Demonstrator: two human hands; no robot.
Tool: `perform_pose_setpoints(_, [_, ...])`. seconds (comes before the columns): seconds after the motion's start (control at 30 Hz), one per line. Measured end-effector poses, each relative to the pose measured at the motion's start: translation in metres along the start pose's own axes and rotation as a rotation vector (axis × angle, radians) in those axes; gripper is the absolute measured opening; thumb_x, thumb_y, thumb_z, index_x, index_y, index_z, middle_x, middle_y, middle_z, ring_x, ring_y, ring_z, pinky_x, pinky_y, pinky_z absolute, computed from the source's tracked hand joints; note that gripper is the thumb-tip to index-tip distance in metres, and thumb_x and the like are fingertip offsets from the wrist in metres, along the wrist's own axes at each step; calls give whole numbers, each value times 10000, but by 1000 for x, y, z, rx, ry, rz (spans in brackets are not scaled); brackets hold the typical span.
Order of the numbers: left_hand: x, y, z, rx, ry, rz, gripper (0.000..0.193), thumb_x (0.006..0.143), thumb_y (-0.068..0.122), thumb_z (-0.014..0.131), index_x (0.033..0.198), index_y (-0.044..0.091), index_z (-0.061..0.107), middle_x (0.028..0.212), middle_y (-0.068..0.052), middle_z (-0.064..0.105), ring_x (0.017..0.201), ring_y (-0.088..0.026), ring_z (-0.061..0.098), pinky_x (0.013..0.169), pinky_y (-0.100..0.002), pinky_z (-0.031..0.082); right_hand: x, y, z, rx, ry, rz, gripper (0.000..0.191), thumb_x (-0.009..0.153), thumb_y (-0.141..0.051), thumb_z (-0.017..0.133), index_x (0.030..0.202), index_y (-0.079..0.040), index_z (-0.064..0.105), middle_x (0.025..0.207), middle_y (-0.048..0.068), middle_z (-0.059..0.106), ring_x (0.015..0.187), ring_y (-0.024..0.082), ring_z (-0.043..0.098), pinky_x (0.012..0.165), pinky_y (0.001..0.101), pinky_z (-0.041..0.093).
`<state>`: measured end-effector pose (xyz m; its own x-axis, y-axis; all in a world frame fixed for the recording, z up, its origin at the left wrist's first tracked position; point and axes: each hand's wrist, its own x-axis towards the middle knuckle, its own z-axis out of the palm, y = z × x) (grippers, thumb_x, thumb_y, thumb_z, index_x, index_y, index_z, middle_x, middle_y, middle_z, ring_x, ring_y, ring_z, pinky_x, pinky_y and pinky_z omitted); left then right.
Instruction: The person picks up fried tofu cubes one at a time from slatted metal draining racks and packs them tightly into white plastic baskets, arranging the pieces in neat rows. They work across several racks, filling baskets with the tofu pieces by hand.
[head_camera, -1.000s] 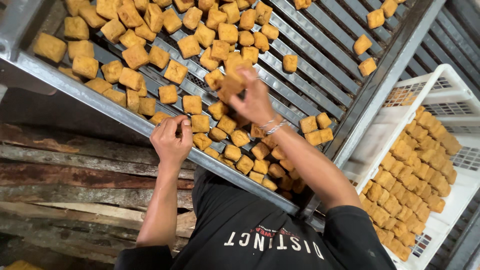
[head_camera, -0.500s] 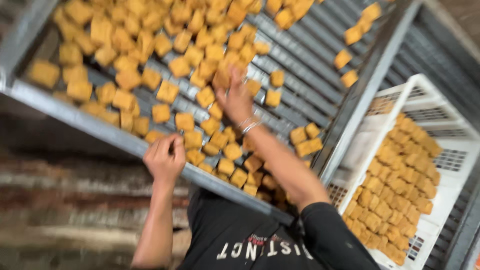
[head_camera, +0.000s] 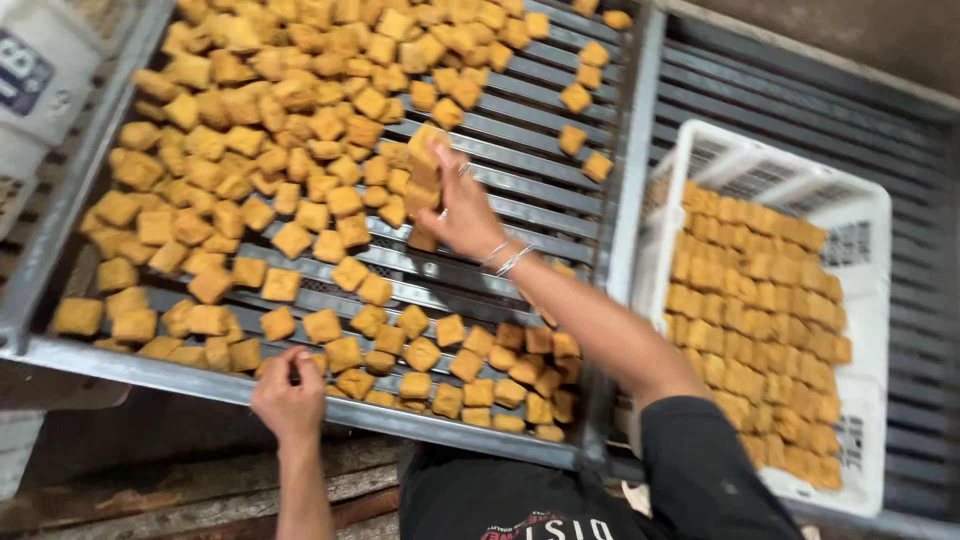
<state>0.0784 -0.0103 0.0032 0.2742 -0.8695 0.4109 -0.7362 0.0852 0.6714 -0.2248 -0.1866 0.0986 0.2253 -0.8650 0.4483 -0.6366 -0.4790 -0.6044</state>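
Right hand (head_camera: 462, 212) gripping tofu stack (head_camera: 424, 180) (mid-rack), left hand (head_camera: 290, 395) at rack edge (head_camera: 180, 372)

Slatted rack (head_camera: 560, 165): carries loose tofu cubes (head_camera: 260, 170), crowded over its left and far parts, sparse at right. Near rail (head_camera: 150, 368): left hand (head_camera: 290, 395) rests on it. Right hand (head_camera: 455, 205): above the rack's middle, gripping a stack of cubes (head_camera: 422, 180). Crate (head_camera: 850, 215): right of the rack, on slats, cubes in rows (head_camera: 750, 310) inside. Planks (head_camera: 180, 490): below the rail, near left.
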Motion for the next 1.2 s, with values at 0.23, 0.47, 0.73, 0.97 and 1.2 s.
perform_pose_setpoints(0.23, [9, 19, 3, -227, 11, -208, 187, 1077, 138, 635, 1045, -17, 734, 889, -108, 728, 795, -160, 677, 730, -317, 531, -83, 60, -237, -292, 236, 49, 1116, 813, -170, 922, 1595, -87, 129, 1534, 280, 389, 1416, 418, 492, 1170, 505, 487])
perform_pose_setpoints(0.47, [19, 135, 90, -517, -196, -94, 213, 1090, 127, 612, 1066, -64, 701, 923, -104, 711, 835, -133, 670, 777, -280, 556, -222, 127, -403, 9, 402, 322, 1044, 947, 27, 857, 1611, -93, 60, 1530, 177, 445, 1286, 259, 588, 1051, 373, 623])
perform_pose_setpoints(0.73, [-6, 370, 210, -590, -490, 450, 106, 1017, 59, 657, 1036, -20, 726, 878, -120, 720, 792, -220, 687, 767, -337, 524, -309, 159, -460, -280, 97, 374, 1076, 905, -121, 892, 1607, -82, 77, 1561, 273, 377, 1432, 361, 528, 1122, 441, 530])
perform_pose_setpoints(0.97, [5, 523, 288, -426, -656, 577, 264, 1010, 227, 602, 1011, 4, 744, 963, -204, 727, 883, -377, 711, 789, -442, 555, -220, 173, -401, -320, -811, 806, 837, 972, -131, 542, 1666, -61, 78, 1119, 302, 699, 966, 338, 760, 822, 401, 620])
perform_pose_setpoints(1.2, [6, 541, 340, 297, -1299, 589, 897, 977, 748, 219, 938, 59, 793, 998, -249, 722, 998, -437, 688, 944, -513, 516, -212, 199, -352, -609, -870, 29, 400, 765, -77, 685, 1158, -150, 707, 1048, 111, 734, 903, 325, 695, 793, 439, 562])
